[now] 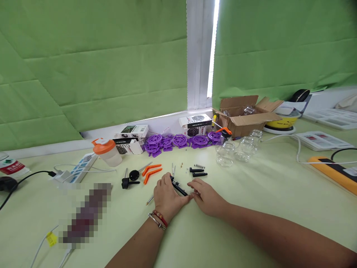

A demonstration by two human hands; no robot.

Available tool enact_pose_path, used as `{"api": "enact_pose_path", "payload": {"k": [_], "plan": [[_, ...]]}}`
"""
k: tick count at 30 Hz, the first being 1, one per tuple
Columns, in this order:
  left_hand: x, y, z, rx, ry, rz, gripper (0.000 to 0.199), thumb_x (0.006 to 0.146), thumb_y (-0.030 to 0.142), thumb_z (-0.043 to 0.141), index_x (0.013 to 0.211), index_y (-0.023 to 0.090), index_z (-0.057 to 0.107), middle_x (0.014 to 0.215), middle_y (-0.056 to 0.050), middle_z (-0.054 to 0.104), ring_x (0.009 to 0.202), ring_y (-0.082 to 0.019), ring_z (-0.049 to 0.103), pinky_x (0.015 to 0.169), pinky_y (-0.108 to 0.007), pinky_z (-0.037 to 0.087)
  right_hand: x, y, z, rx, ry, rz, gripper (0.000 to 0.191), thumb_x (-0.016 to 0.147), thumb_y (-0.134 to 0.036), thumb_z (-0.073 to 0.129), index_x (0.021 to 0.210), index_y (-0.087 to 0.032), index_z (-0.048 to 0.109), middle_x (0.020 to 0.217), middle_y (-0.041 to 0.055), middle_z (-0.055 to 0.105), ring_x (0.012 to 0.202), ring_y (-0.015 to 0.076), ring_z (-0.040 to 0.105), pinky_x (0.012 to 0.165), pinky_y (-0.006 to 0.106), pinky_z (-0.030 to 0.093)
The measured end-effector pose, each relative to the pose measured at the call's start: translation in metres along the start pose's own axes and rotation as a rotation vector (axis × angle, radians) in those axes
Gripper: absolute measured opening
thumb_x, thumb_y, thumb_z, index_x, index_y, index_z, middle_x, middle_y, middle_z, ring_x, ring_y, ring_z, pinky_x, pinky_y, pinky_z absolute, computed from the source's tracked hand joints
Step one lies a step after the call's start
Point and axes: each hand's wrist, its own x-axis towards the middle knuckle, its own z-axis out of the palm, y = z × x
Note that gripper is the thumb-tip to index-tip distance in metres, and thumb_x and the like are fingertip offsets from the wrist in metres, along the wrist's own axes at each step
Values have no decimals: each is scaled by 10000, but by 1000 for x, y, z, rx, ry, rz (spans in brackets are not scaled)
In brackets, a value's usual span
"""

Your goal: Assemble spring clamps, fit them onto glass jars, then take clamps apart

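Left hand (167,196) has the black part (180,188) between thumb and fingers; right hand (208,197), fingers curled, sits right by its end, pinch unclear!

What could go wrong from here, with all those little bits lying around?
The slim black part in the left hand might slip, being narrow. The loose spring lies beyond the right hand, so a stray brush could send it rolling. And the cup with the orange lid stands near the power strip; if knocked over, it might leak toward it, though I can't tell whether it holds liquid.
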Motion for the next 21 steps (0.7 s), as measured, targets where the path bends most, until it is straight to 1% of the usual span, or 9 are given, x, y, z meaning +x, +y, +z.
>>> {"api": "enact_pose_path", "payload": {"k": [4, 6, 9, 11, 15, 21], "plan": [[1, -7, -1, 5, 25, 36, 962, 427, 623, 674, 1209, 172, 344, 1175, -130, 508, 1077, -329, 483, 879, -423, 375, -10, 0, -1, -130, -34, -93, 324, 790, -60, 406, 1047, -166, 571, 972, 86, 538, 880, 186, 507, 770, 313, 439], [2, -13, -6, 15, 56, 80, 980, 426, 607, 690, 1224, 161, 337, 1212, -141, 484, 1109, -339, 458, 907, -444, 360, -11, -1, -1, -213, -72, -130, 347, 802, -67, 395, 1088, -168, 563, 938, 86, 541, 854, 190, 495, 744, 314, 430], [5, -21, -17, 27, 116, 157, 995, 434, 601, 700, 1242, 154, 329, 1244, -152, 459, 1159, -353, 413, 949, -476, 324, -8, -6, 0, -363, -147, -199, 386, 843, -115, 370, 1199, -166, 510, 902, 89, 537, 806, 193, 480, 721, 325, 409], [7, -26, -23, 33, 156, 192, 996, 447, 620, 691, 1251, 160, 326, 1261, -155, 443, 1185, -361, 385, 960, -497, 307, -4, -10, 1, -450, -196, -225, 385, 868, -157, 351, 1224, -160, 496, 892, 95, 531, 792, 196, 477, 712, 329, 394], [9, -29, -29, 31, 207, 222, 1004, 456, 651, 672, 1268, 178, 322, 1282, -156, 416, 1210, -368, 354, 959, -513, 297, 2, -17, 3, -535, -246, -197, 388, 888, -211, 327, 1239, -145, 480, 909, 106, 520, 804, 201, 483, 689, 323, 374], [9, -27, -32, 43, 178, 195, 1008, 453, 657, 671, 1266, 170, 327, 1278, -160, 417, 1186, -353, 377, 964, -492, 301, 6, -19, 4, -559, -223, -143, 402, 894, -250, 300, 1262, -160, 434, 955, 110, 520, 832, 218, 488, 714, 336, 379]]}}
